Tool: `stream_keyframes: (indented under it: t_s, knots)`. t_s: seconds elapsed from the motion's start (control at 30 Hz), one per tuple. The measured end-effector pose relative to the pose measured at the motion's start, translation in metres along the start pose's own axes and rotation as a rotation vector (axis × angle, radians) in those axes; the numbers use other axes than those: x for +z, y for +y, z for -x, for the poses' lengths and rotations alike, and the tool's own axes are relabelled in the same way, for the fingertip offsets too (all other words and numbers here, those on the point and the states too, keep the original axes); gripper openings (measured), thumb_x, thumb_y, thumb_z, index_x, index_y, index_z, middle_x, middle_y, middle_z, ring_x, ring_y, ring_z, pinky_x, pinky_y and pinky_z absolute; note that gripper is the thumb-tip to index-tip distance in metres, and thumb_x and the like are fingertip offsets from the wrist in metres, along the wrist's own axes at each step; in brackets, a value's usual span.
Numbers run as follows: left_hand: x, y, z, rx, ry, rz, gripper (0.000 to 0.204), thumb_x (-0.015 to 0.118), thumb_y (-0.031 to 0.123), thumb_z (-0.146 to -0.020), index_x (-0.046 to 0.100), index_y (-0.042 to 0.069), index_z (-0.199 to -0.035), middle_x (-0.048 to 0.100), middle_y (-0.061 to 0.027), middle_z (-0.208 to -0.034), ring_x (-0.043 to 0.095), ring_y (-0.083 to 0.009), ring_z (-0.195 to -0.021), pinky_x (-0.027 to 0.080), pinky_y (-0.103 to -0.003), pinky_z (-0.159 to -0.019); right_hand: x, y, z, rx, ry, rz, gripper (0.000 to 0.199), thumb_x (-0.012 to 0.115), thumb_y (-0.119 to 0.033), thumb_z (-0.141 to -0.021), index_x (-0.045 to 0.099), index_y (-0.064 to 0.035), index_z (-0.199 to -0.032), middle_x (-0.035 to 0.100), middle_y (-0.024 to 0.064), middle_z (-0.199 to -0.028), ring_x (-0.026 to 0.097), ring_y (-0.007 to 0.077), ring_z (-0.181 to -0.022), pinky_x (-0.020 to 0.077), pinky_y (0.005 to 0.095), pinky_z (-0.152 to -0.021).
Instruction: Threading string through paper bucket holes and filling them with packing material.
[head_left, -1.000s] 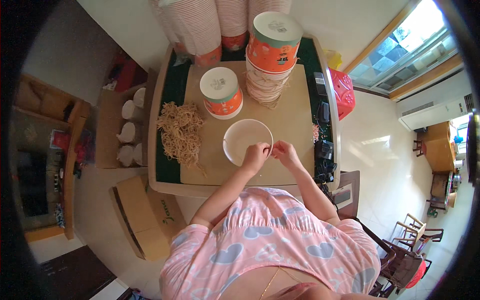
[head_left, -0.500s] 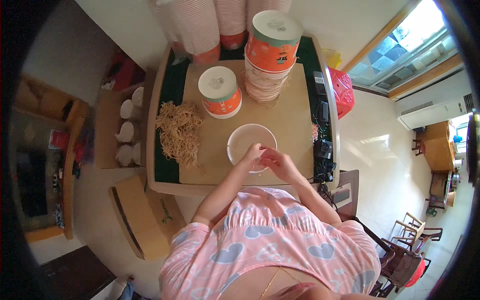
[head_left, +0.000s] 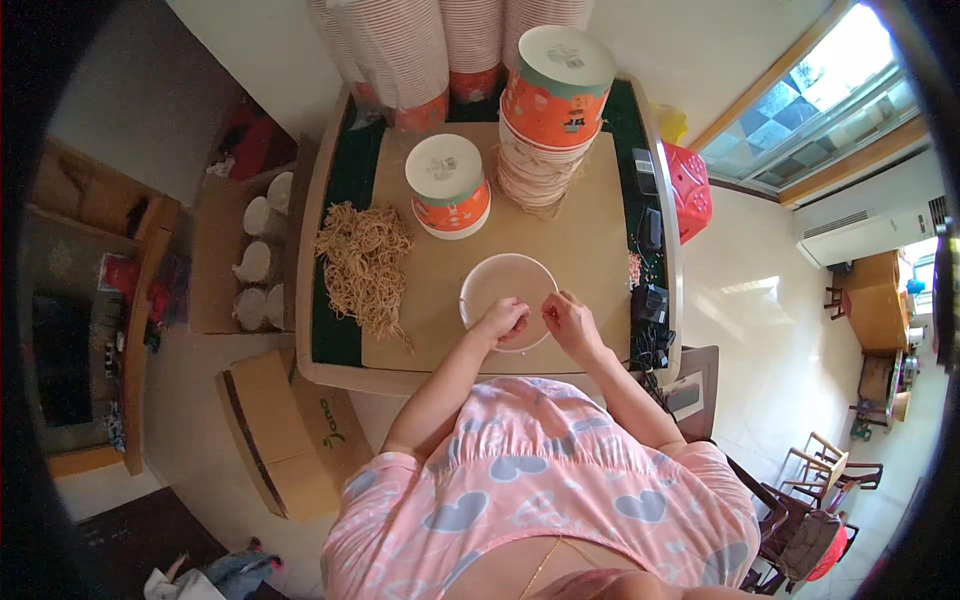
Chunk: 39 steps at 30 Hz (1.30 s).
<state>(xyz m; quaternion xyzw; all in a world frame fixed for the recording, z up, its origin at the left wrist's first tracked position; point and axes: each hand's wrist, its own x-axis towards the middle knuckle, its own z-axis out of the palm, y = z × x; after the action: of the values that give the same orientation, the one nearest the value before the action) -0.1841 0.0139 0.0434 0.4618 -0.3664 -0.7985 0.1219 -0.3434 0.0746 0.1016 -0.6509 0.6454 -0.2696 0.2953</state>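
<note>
Over the near part of a white paper tub, whose open mouth faces up, both my hands are closed. My left hand has its fingers curled together above the inside of the tub. Close by on the right, my right hand pinches thumb and fingers together near the rim. Whatever they hold is too small to make out. A short tan strand shows at the tub's left rim. Farther left lies a tangled heap of tan cord.
An upside-down orange and green paper tub stands beyond my hands. A taller stack of tubs with cords is right of it. Bagged tub stacks line the back. Black adapters sit along the right edge. Cardboard boxes lie left.
My hands were together over the tub's near right rim; now they are apart, with a small gap between them. The left hand has moved slightly left. The view has shifted a little.
</note>
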Motion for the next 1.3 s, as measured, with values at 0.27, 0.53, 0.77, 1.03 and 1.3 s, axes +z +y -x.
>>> stream_keyframes:
  t_s: [0.27,0.53,0.77,1.03,1.3]
  knots:
    - [0.001,-0.001,0.003,-0.005,0.016,-0.032,0.013,0.05,0.018,-0.085,0.049,0.009,-0.074,0.044,-0.0006,-0.056,0.037,-0.0074,-0.038,0.023,-0.022,-0.032,0.008,0.007,0.005,0.014,0.039,0.06,0.009,0.058,-0.004,-0.074,0.057,-0.0054,-0.084,0.053,0.0162,-0.085,0.056,0.0344,-0.084,0.0473,0.0412,-0.073]
    - [0.006,0.009,0.011,-0.088,-0.136,0.105,0.018,0.047,0.022,-0.09,0.053,0.01,-0.077,0.04,0.005,-0.057,0.033,-0.0048,-0.041,0.023,-0.02,-0.035,0.002,0.002,0.008,-0.018,0.052,-0.081,0.007,0.06,-0.004,-0.075,0.058,-0.0053,-0.082,0.054,0.013,-0.081,0.057,0.0312,-0.077,0.048,0.0383,-0.068]
    - [0.006,0.018,0.018,-0.075,-0.165,0.025,0.015,0.054,0.02,-0.089,0.059,0.008,-0.084,0.041,0.0057,-0.055,0.033,-0.0043,-0.042,0.023,-0.021,-0.036,0.002,0.009,0.019,-0.001,0.142,-0.154,0.006,0.061,-0.006,-0.078,0.06,-0.0053,-0.083,0.056,0.0118,-0.078,0.059,0.0264,-0.07,0.0482,0.0354,-0.061]
    - [0.019,0.025,0.036,0.202,-0.282,-0.163,0.014,0.056,0.014,-0.086,0.062,0.004,-0.079,0.049,0.0032,-0.062,0.044,-0.0047,-0.055,0.036,-0.019,-0.05,-0.003,0.006,0.018,0.003,0.125,-0.132,0.005,0.061,-0.003,-0.076,0.059,-0.0045,-0.081,0.056,0.0115,-0.079,0.06,0.0275,-0.071,0.0506,0.0339,-0.061]
    - [0.021,0.008,0.026,0.151,-0.333,-0.146,0.011,0.054,0.011,-0.082,0.059,0.003,-0.076,0.053,0.0012,-0.069,0.05,-0.0073,-0.064,0.042,-0.022,-0.057,0.005,0.014,0.021,-0.002,0.155,-0.114,0.007,0.061,0.0,-0.077,0.06,-0.0025,-0.083,0.058,0.0119,-0.082,0.062,0.0257,-0.072,0.0517,0.0314,-0.062]
